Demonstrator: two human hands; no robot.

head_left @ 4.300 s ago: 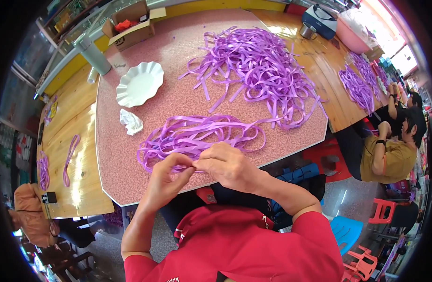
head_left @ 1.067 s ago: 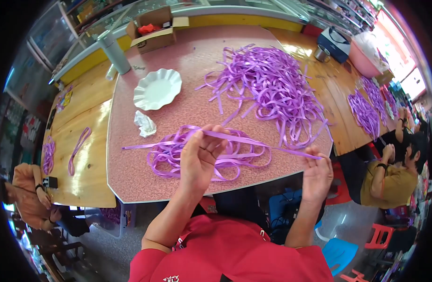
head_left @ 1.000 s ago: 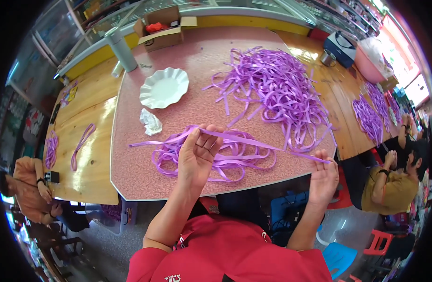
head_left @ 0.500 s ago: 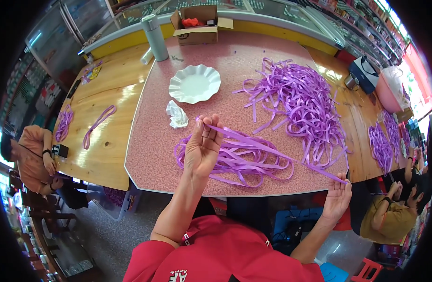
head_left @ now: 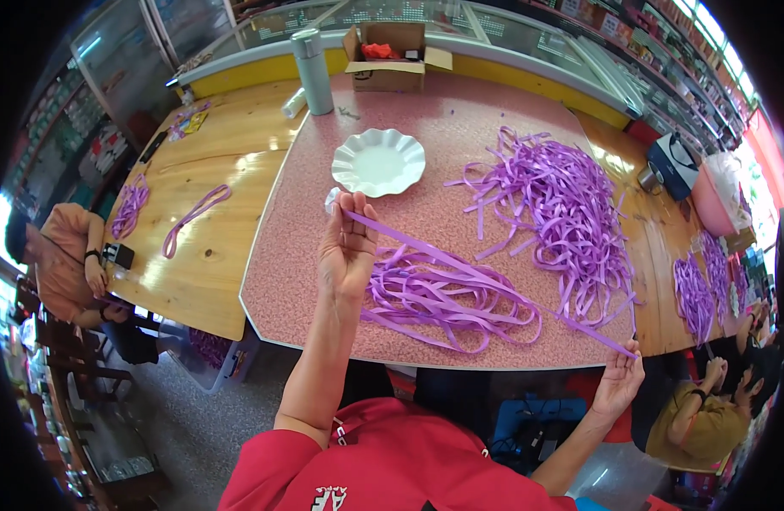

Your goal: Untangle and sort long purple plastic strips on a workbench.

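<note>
A purple ribbon [head_left: 592, 333] is stretched between my two hands, slanting down to the right. My left hand [head_left: 348, 249], palm up, pinches its upper left end between the fingertips. Off the table's front right edge, my right hand [head_left: 619, 383] is closed on the other end. Under the taut strip lies a loose bundle of looped purple ribbons [head_left: 447, 302]. A larger tangled heap of purple ribbons [head_left: 571, 204] covers the table's right side. Just behind my left fingertips is a crumpled white tissue [head_left: 331, 200], mostly hidden by the hand.
Beyond my left hand sits a white fluted plate [head_left: 378, 163]. A pale green flask [head_left: 312, 72] and an open cardboard box [head_left: 389, 72] stand at the back. On the wooden table [head_left: 213, 272] lie more ribbon loops. One person [head_left: 72, 255] sits left, another [head_left: 694, 426] right.
The whole view has shifted a little. My left hand has moved left, in front of the tissue, and my hands are slightly farther apart. Both still hold the ribbon.
</note>
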